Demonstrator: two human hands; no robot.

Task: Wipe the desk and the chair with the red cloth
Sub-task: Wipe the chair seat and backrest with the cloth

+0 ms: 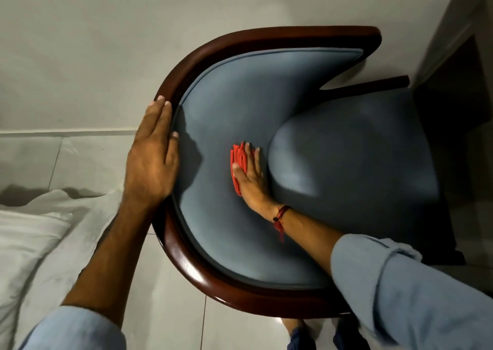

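I look straight down on a chair with blue upholstery and a curved dark wooden frame. My right hand lies flat on the folded red cloth, pressing it against the inner padded backrest just left of the seat cushion. Most of the cloth is hidden under the palm; its left edge sticks out. My left hand rests on the wooden top rail at the left, fingers curled over the edge, gripping it. The desk is not in view.
White bedding lies at the lower left beside the chair. Pale tiled floor shows below, a plain wall at the top. A dark furniture edge stands at the far right. A foot shows under the chair rail.
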